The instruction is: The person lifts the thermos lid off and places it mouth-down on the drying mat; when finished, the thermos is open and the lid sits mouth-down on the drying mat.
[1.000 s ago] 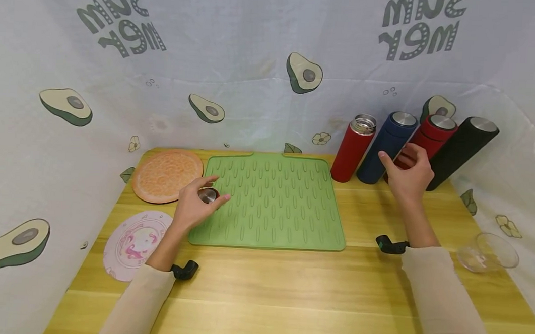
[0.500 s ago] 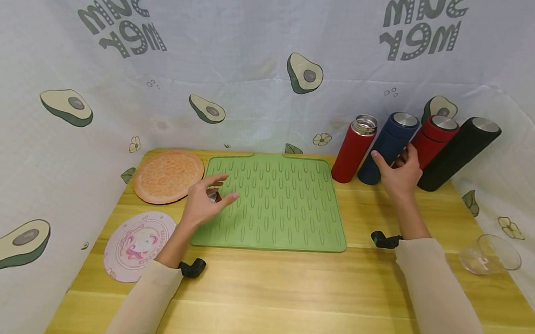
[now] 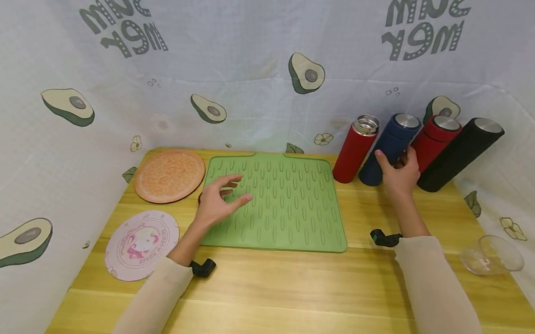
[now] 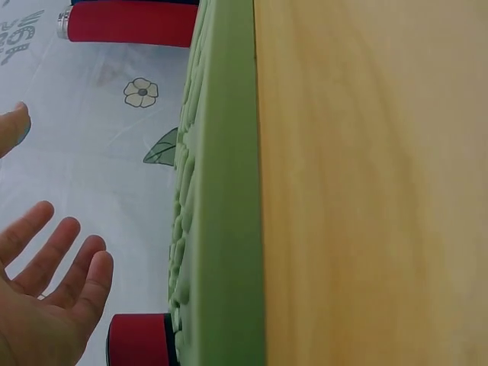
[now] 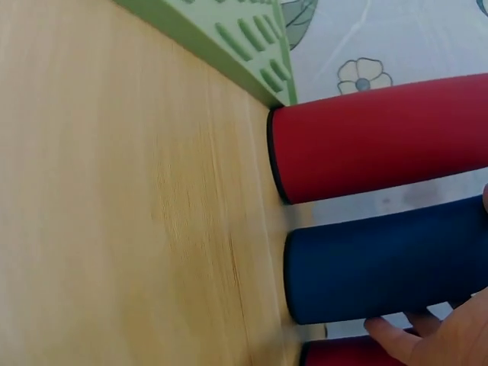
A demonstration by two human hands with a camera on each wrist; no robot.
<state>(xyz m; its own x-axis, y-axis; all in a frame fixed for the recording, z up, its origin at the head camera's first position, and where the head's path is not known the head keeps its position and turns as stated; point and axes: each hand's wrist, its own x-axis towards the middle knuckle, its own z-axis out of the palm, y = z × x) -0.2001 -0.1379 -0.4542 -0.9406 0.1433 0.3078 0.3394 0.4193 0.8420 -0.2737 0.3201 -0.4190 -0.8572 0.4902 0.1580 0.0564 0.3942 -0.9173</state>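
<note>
Head view: saw the left hand (image 3: 214,203) spread wide above the left part of the green mat (image 3: 283,213). Saw the right hand (image 3: 400,180) curled round the blue bottle (image 3: 393,138), right of the mat. Spotted the red cap (image 4: 141,339) by the mat's left end, mostly hidden from above. Found a red bottle (image 3: 355,149) with a bare silver neck just right of the mat. Saw a second red bottle (image 3: 432,143) and a black bottle (image 3: 461,154) farther right, and a pink disc (image 3: 142,245) left of the mat.
</note>
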